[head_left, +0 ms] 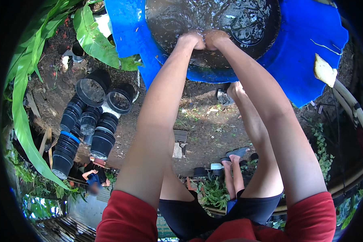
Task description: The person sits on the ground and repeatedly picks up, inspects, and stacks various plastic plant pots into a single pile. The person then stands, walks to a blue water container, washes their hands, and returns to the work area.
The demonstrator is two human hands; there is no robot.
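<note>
Both hands reach down into murky brown water (184, 15) held in a blue plastic tub (302, 45) with a cut, splayed rim. My left hand (194, 38) is bent at the wrist, its fingers under the rippling surface. Right beside it, my right hand (215, 37) dips in the same way, the two nearly touching. Whether either one grips anything is hidden by the water. A round dark rim (247, 42) shows at the surface just right of my right hand. Bits of debris float about.
Stacked black plastic pots (68, 151) lie on the soil to the left, below long green leaves (21, 106). A pale yellowish chunk (324, 71) rests on the tub's right flap. Two other people are nearby: one seated (94, 178), one showing legs (232, 175).
</note>
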